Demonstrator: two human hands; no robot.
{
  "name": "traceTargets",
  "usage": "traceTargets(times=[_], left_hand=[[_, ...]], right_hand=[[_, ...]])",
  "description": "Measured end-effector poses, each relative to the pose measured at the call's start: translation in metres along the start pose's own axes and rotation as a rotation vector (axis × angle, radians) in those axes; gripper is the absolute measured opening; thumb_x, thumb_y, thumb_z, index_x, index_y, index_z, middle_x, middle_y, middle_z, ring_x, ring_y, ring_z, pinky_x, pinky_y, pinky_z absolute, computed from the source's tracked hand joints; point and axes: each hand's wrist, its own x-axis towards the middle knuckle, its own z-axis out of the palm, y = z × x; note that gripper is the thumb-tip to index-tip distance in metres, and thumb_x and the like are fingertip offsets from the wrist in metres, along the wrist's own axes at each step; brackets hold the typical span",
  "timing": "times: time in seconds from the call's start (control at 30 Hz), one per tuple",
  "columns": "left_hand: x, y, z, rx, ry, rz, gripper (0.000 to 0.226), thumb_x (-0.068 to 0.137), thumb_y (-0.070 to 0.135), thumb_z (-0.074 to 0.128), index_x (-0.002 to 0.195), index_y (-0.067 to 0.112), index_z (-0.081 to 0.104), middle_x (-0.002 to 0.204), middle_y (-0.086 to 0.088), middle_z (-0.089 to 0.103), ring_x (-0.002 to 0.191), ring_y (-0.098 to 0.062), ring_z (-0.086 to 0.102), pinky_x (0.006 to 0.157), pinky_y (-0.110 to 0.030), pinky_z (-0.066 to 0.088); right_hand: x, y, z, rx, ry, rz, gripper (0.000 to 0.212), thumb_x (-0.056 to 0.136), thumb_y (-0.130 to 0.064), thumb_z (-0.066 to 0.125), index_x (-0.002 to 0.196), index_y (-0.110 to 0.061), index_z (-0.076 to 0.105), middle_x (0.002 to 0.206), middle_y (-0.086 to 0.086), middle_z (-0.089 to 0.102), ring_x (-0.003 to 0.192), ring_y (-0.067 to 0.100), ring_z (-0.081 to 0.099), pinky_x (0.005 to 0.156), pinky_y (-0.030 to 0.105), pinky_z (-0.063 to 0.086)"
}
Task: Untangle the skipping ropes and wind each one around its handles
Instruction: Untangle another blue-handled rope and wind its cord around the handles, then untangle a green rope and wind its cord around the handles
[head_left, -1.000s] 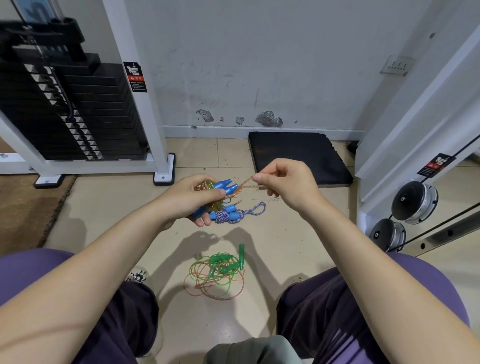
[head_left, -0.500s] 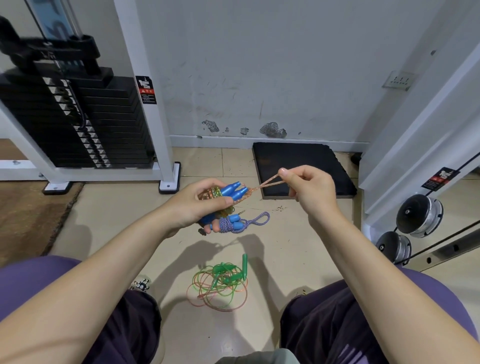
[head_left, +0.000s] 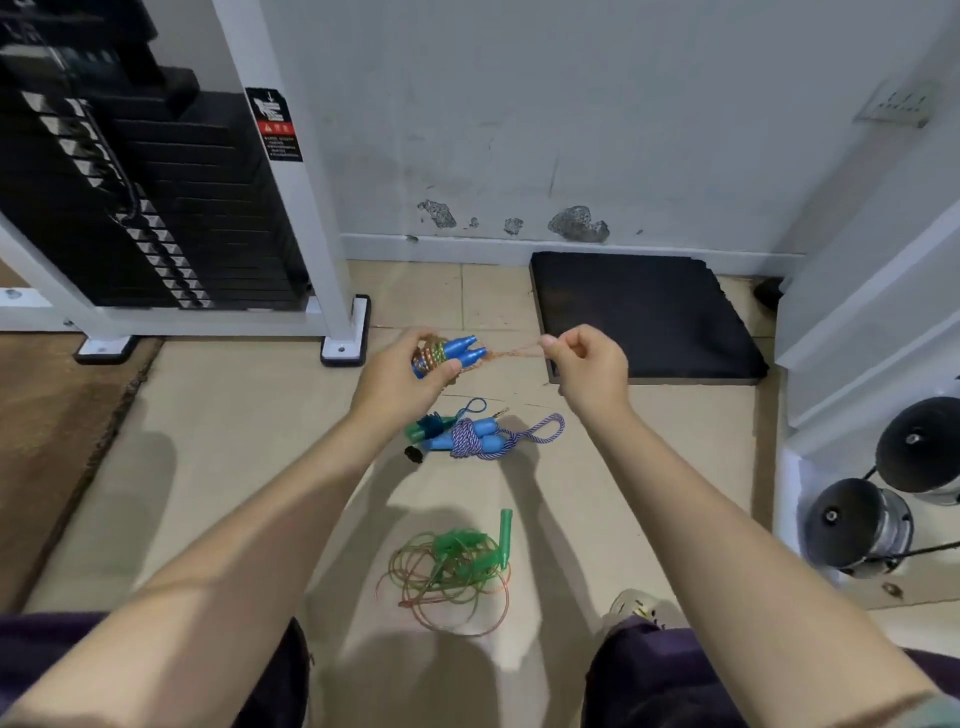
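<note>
Above the floor, the right hand (head_left: 587, 366), pinching the orange rope (head_left: 511, 352), has drawn it taut from the blue handles (head_left: 457, 351) gripped by the left hand (head_left: 400, 382), ready for another wrap.

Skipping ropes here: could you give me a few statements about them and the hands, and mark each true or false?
1. The left hand grips a pair of blue handles with cord wound round them. True.
2. The right hand is empty. False: it pinches the orange cord that runs to those handles.
3. A purple rope wound round blue handles lies on the floor. True.
4. The green rope is neatly wound round its handles. False: it lies in a loose tangle on the floor.
5. The black mat lies under the green rope. False: the mat is by the wall, apart from it.
</note>
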Motion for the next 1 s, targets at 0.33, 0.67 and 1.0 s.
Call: traceTargets(times=[0.33, 0.67, 1.0], left_hand=[[0.050, -0.197, 0.145, 0.107, -0.214, -0.459, 0.031, 0.084, 0.048, 0.069, 0.101, 0.022, 0.063, 0.095, 0.000, 0.067, 0.089, -0.024, 0.063, 0.081, -0.036, 0.052], [0.087, -0.235, 0.176, 0.061, -0.084, -0.290, 0.035, 0.091, 0.045, 0.062, 0.077, 0.014, 0.057, 0.079, -0.002, 0.055, 0.071, -0.017, 0.049, 0.055, -0.019, 0.029], [0.066, -0.215, 0.143, 0.168, -0.142, -0.359, 0.063, 0.088, 0.047, 0.066, 0.138, 0.012, 0.048, 0.130, -0.011, 0.048, 0.122, -0.027, 0.047, 0.096, -0.033, 0.039]], right_hand=[[0.045, 0.215, 0.115, -0.090, -0.166, 0.419, 0.034, 0.084, -0.023, 0.075, 0.060, -0.013, 0.054, 0.047, 0.004, 0.057, 0.041, 0.021, 0.049, 0.050, 0.028, 0.040], [0.075, 0.244, 0.158, 0.255, -0.127, 0.622, 0.022, 0.092, -0.015, 0.067, 0.076, -0.006, 0.055, 0.048, 0.010, 0.055, 0.030, 0.015, 0.047, 0.034, 0.017, 0.035], [0.045, 0.213, 0.125, 0.303, -0.227, 0.638, 0.034, 0.089, -0.019, 0.072, 0.115, -0.008, 0.054, 0.093, 0.016, 0.068, 0.055, 0.020, 0.067, 0.049, 0.025, 0.053]])
